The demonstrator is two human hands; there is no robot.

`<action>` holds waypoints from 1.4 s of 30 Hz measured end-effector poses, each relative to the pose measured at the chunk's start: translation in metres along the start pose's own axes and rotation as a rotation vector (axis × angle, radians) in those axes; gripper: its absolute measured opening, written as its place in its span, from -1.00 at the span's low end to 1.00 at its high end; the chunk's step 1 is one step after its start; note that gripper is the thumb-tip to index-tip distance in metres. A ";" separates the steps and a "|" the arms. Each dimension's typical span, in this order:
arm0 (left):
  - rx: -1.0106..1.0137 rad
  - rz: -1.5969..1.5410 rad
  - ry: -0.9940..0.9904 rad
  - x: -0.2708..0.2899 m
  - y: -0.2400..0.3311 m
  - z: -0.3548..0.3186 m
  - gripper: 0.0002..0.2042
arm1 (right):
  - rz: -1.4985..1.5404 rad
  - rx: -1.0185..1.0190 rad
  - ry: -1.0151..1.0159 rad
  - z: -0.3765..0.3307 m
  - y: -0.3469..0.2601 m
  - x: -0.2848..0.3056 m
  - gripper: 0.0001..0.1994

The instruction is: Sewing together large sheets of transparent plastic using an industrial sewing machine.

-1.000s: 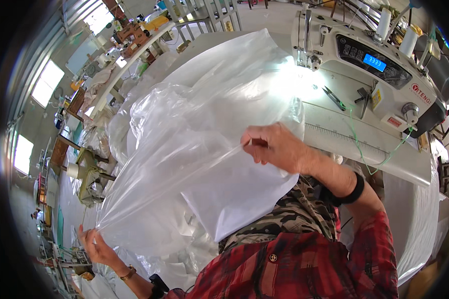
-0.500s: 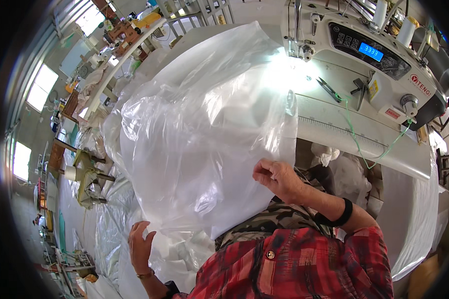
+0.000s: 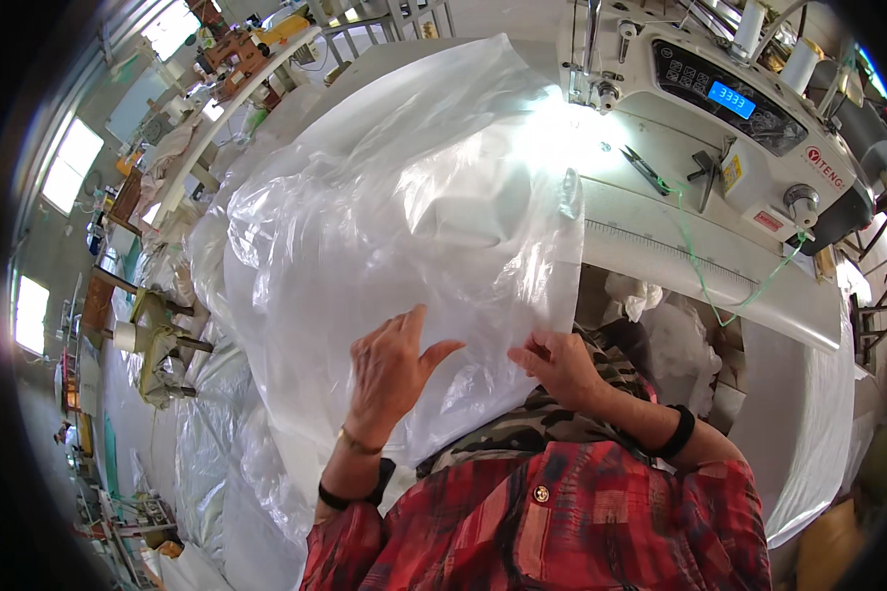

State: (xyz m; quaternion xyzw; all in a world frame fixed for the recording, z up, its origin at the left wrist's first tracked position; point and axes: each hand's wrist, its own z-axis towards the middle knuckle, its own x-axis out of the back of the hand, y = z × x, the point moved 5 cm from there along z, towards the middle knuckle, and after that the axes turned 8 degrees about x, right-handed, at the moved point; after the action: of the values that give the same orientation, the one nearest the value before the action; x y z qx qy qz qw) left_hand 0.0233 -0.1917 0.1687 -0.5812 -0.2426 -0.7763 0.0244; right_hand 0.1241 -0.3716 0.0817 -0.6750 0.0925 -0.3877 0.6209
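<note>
One open left hand [image 3: 391,372] perhaps steadies wrinkled, translucent-white plastic sheeting [image 3: 315,256]; curled right hand [image 3: 560,366] (grip unclear) sits apart, sheeting's four o'clock.

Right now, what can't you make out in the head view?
All in the head view:
Right hand: its curled fingers hide whether its grip has the plastic sheet.
Left hand: its own back hides whether the palm touches the sheet.
Needle area of the sewing machine: washed out by glare.
Left thread cone: top cut off by the upper edge.
</note>
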 end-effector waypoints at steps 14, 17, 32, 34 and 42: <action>0.267 -0.839 -0.096 -0.067 -0.062 0.017 -0.82 | -0.570 0.598 -0.085 0.002 -0.002 -0.024 -0.83; 0.248 -0.773 0.011 -0.020 -0.067 0.014 -0.70 | -0.336 0.613 -0.081 -0.003 -0.027 -0.015 -0.87; -0.142 0.024 0.048 0.004 0.031 -0.001 -0.66 | -0.276 0.773 -0.064 -0.020 -0.049 -0.023 -0.88; -0.275 -0.456 -0.063 0.001 0.051 0.003 -0.56 | -0.354 0.837 -0.068 -0.022 -0.057 -0.022 -0.87; -0.031 -0.675 -0.436 -0.066 0.026 0.016 -0.48 | -0.484 1.125 -0.177 -0.030 -0.075 -0.010 -0.88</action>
State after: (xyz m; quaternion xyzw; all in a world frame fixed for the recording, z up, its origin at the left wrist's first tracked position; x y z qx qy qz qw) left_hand 0.0671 -0.2242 0.1205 -0.6203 -0.4077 -0.6028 -0.2927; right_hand 0.0715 -0.3727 0.1441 -0.2754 -0.3337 -0.4494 0.7816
